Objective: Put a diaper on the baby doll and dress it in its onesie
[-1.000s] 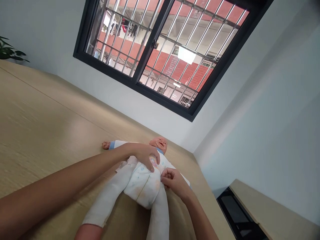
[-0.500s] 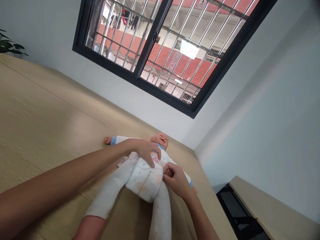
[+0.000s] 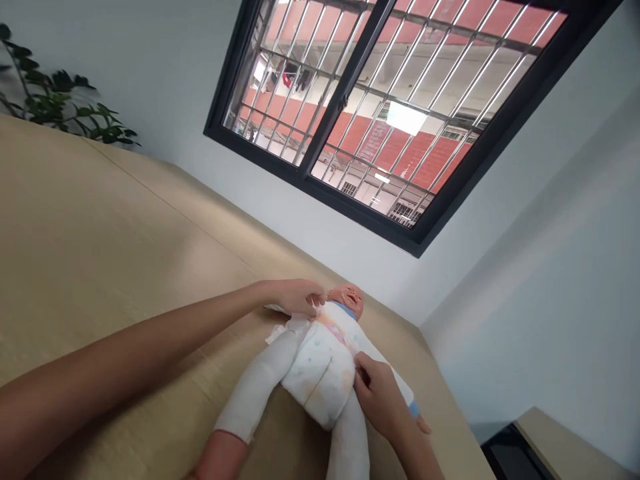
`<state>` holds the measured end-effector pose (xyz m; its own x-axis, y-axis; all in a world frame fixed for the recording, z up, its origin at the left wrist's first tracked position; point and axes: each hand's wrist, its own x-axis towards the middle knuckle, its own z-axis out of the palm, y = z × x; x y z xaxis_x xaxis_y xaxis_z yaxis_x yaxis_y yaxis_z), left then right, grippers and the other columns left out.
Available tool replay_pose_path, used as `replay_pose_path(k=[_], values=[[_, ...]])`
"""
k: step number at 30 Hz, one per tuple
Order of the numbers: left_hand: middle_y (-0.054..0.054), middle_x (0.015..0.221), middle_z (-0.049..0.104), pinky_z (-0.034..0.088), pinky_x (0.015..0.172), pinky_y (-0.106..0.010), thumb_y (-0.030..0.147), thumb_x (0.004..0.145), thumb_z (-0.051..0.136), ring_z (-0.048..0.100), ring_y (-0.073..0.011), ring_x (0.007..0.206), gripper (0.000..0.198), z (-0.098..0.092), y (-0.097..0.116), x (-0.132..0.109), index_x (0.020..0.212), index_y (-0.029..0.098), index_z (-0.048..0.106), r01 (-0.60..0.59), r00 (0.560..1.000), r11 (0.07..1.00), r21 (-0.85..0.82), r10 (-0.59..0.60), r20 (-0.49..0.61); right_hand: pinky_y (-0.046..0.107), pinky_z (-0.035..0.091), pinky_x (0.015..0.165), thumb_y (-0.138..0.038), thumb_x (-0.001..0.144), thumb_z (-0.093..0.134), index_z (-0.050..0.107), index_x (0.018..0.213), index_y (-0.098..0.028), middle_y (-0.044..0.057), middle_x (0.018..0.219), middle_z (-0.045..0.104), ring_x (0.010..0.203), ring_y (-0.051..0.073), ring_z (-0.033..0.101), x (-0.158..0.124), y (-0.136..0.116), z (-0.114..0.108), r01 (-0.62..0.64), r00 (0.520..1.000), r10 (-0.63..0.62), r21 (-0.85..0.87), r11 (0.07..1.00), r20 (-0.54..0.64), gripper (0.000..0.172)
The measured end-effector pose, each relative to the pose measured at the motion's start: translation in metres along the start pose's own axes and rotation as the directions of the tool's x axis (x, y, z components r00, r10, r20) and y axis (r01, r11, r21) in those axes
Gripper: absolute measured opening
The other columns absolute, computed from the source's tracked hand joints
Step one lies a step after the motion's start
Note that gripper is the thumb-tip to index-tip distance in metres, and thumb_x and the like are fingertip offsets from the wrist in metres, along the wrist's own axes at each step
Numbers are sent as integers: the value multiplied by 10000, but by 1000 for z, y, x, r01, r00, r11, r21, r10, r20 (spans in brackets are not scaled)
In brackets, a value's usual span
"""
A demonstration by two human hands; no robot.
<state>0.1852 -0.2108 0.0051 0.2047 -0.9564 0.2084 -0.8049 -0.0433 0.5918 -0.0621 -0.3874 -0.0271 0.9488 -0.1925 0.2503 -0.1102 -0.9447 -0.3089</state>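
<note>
A baby doll lies on its back on the wooden table, in a white outfit with blue cuffs and a blue collar. Around its hips is a white diaper with a pastel waistband. By the doll's waist on the left, my left hand has its fingers curled together near the diaper's upper corner; a thin whitish bit shows at the fingertips, too small to name. My right hand is closed at the diaper's right edge, thumb and fingers pinching there. The doll's left-side arm is mostly hidden behind my left hand.
The light wooden tabletop stretches out to the left. Behind it stand a white wall and a dark-framed window with metal bars. A leafy plant is at the far left; a lower wood-topped piece of furniture stands at lower right.
My left hand has lifted off the diaper's front and moved to its upper left side, its fingers now curled. My right hand stays at the diaper's right edge. The camera view has shifted left.
</note>
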Motion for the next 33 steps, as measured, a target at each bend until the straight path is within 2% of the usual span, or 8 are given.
replay_pose_path(k=[3, 6, 10, 12, 17, 22, 28, 33], values=[[-46, 1186, 614, 472, 815, -214, 222, 733, 632, 586, -173, 1037, 451, -11, -10, -10, 1179, 182, 584, -1, 1000, 1000, -13, 1, 23, 247, 230, 563, -250, 867, 448, 378, 670, -168, -23, 603, 394, 598, 114, 331, 0, -1, -13, -25, 990, 16, 64, 998, 137, 224], [-69, 1121, 643, 485, 746, -250, 425, 721, 712, 611, -201, 932, 519, -15, -15, -12, 1159, 170, 596, 127, 984, 991, 42, -131, 117, 238, 293, 567, -311, 869, 479, 486, 710, -165, -3, 653, 459, 626, 126, 393, -1, -10, -32, -82, 986, 64, 113, 990, 151, 217], [-68, 842, 682, 490, 667, -258, 595, 684, 737, 628, -199, 772, 497, -1, -18, -5, 858, 137, 653, 270, 879, 952, -143, -183, 440, 250, 404, 609, -413, 881, 493, 601, 831, -176, 47, 803, 589, 728, 166, 525, -2, -38, -39, -83, 997, 78, 243, 966, 29, 264], [-67, 806, 686, 499, 664, -257, 570, 610, 807, 644, -204, 771, 485, 9, -15, 0, 758, 139, 641, 300, 853, 930, -212, -162, 496, 254, 433, 621, -422, 880, 500, 628, 903, -188, 58, 858, 618, 764, 178, 556, -1, -53, -34, -79, 997, 68, 276, 958, 47, 267], [-85, 727, 699, 481, 593, -272, 470, 656, 782, 665, -221, 696, 370, 28, 2, 4, 630, 143, 610, 305, 847, 942, -138, -202, 492, 228, 410, 598, -345, 869, 527, 628, 856, -183, 31, 770, 587, 710, 150, 524, 13, -76, -32, -120, 980, 74, 254, 960, 184, 191], [-43, 613, 655, 492, 563, -260, 248, 664, 700, 635, -184, 606, 210, 27, 7, 3, 595, 150, 528, 328, 895, 901, -283, -201, 398, 205, 325, 519, -290, 830, 546, 539, 752, -154, -6, 637, 522, 572, 118, 523, 37, -78, -40, -249, 912, 119, 300, 921, 392, 157], [-17, 615, 646, 512, 624, -238, 230, 680, 669, 657, -170, 661, 127, 17, 3, 5, 686, 144, 576, 271, 943, 868, -416, -153, 294, 204, 248, 519, -278, 817, 568, 581, 767, -141, -25, 621, 416, 574, 88, 350, 38, -69, -28, -167, 949, 56, 344, 924, 311, 147], [-13, 650, 654, 521, 644, -247, 275, 706, 661, 669, -177, 699, 153, 11, 8, 2, 745, 153, 577, 137, 972, 868, -478, -25, 233, 211, 252, 515, -394, 871, 558, 623, 979, -176, -33, 644, 384, 572, 96, 325, 36, -73, -15, -104, 971, 4, 409, 906, 238, 252]])
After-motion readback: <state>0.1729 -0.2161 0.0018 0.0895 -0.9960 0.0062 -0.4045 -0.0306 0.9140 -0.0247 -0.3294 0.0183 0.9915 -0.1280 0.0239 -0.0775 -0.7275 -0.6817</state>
